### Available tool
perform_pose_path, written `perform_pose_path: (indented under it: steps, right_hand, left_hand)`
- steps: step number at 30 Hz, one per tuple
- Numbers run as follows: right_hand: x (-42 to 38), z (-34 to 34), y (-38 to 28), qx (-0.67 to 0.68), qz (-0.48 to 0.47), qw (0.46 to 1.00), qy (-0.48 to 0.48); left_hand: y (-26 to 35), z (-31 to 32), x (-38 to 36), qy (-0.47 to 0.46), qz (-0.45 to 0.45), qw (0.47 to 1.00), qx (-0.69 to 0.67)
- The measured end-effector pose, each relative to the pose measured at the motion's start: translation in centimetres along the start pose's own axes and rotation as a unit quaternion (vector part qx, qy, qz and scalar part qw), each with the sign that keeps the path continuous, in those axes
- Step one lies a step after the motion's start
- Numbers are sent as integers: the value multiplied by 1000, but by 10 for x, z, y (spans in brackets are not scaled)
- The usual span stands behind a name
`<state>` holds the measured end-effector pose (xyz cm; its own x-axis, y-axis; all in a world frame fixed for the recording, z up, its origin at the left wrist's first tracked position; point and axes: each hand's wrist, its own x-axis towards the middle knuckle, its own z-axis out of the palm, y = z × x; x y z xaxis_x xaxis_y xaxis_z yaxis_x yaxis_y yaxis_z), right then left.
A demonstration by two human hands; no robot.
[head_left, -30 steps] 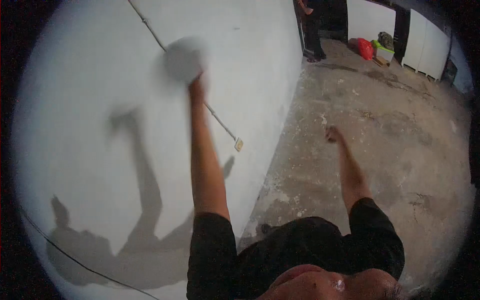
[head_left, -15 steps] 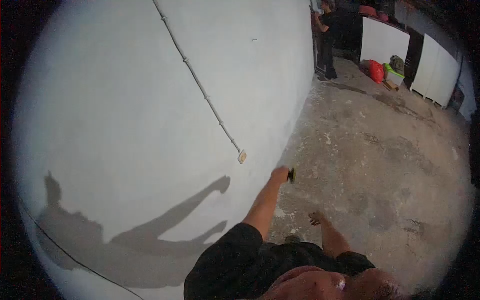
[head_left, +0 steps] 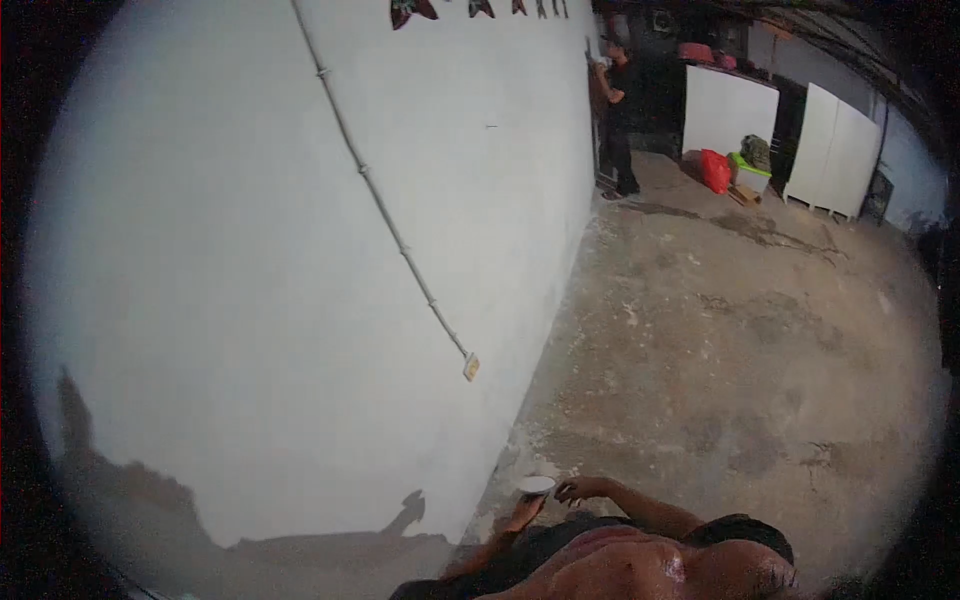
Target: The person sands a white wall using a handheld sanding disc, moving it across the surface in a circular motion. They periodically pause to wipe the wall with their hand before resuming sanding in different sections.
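Low in the view, my left hand (head_left: 524, 513) is closed on a round white disc-shaped object (head_left: 537, 485), its pale flat face turned up. What kind of thing it is, I cannot make out. Just to its right is my right hand (head_left: 588, 488), fingers apart and somewhat bent, close to the disc's edge. Whether they touch the disc is too small to tell. Both forearms are drawn in near my body, beside the white wall (head_left: 300, 300).
A conduit (head_left: 385, 210) runs down the wall to a small outlet box (head_left: 471, 367). Another person (head_left: 620, 110) stands at the wall's far end. Farther back are a red bag (head_left: 715, 172), a bin with a green rim (head_left: 750, 175) and white cabinets (head_left: 832, 150) on the concrete floor (head_left: 690, 370).
My left arm has come down from its outstretched position near the wall towards my body. My right hand has moved left, beside it. The view has tilted up, showing dark hanging shapes.
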<state>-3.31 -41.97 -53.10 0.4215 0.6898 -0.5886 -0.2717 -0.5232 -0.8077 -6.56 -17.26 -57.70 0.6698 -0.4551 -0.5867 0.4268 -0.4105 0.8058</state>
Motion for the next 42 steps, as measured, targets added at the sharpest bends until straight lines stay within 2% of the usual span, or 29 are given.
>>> perform_pose_path:
  steps: [2, 3, 4, 6, 8, 11, 12, 13, 14, 15, 16, 17, 18, 20, 21, 22, 24, 26, 28, 29, 31, 32, 33, 36, 38, 39, 40, 41, 42]
  right_hand:
    - [4, 15, -42, -2, -8, 1000, -5]
    - [47, 17, -8, -16, -93, 995, -28]
    - [54, 25, -28, -12, -92, 995, -35]
    - [64, 35, -92, -121, -99, 987, -29]
    - [87, 36, -115, -39, -171, 984, -33]
    - [73, 35, -209, -77, -210, 974, 33]
    - [77, 32, -225, -90, -193, 977, 28]
    - [86, 34, -228, -66, -248, 965, 61]
    - [95, 34, -232, -64, -249, 965, 61]
    - [101, 30, -238, -113, -276, 952, 71]
    - [106, 29, -243, -162, -301, 936, 82]
    - [121, 32, -239, -180, -269, 941, 98]
    - [98, 40, -267, -178, -268, 942, 101]
    - [51, 60, -315, -64, -223, 954, 190]
    - [69, 63, -294, -159, -199, 933, 254]
    - [83, 62, -279, -153, -192, 936, 254]
    - [95, 74, -254, -97, -236, 899, 357]
    - [88, 86, -245, -47, -241, 890, 384]
    - [92, 81, -258, 31, -280, 856, 433]
    - [93, 70, -265, 34, -282, 850, 443]
    - [72, 67, -266, 201, -243, 891, 325]
    - [65, 66, -265, 282, -230, 894, 262]
    - [66, 68, -264, 264, -235, 884, 305]
    - [40, 59, -290, 320, -256, 865, 289]
    - [46, 48, -281, 325, -217, 863, 319]
    - [43, 42, -284, 320, -228, 842, 371]
    - [42, 36, -286, 317, -237, 818, 418]
    - [42, 28, -282, 315, -238, 821, 411]
    - [44, 16, -273, 297, -228, 811, 450]
  left_hand:
    - [-5, -12, -35, 51, 20, 995, -85]
    - [-5, -20, -45, 79, 36, 989, -120]
    - [-2, -27, -53, 106, 52, 982, -146]
    - [12, -45, -70, 161, 90, 964, -189]
    - [35, -66, -81, 205, 137, 943, -222]
    - [64, -93, -100, 248, 201, 913, -254]
    - [74, -103, -103, 258, 222, 904, -259]
    - [82, -113, -106, 269, 242, 894, -263]
    - [90, -123, -111, 274, 261, 887, -264]
    - [98, -130, -114, 277, 277, 881, -267]
    - [106, -136, -117, 271, 288, 876, -275]
    - [116, -142, -119, 261, 296, 874, -283]
    - [128, -144, -125, 244, 294, 874, -299]
    - [151, -149, -136, 210, 290, 874, -329]
    - [150, -150, -134, 187, 304, 877, -322]
    - [150, -150, -131, 174, 310, 878, -319]
    - [152, -144, -123, 151, 318, 880, -319]
    - [160, -138, -121, 130, 315, 874, -346]
    - [153, -138, -114, 105, 321, 886, -318]
    - [149, -140, -107, 95, 320, 889, -313]
    - [152, -147, -105, 72, 299, 907, -287]
    - [162, -150, -108, 61, 297, 912, -275]
    - [172, -153, -112, 51, 296, 917, -263]
    - [184, -164, -114, 24, 313, 934, -172]
    - [184, -169, -113, 20, 303, 949, -88]
    - [183, -172, -112, 22, 286, 957, -32]
    - [179, -173, -106, 18, 283, 958, -43]
    - [177, -173, -101, 14, 280, 958, -55]
    - [177, -174, -100, 21, 281, 958, -56]
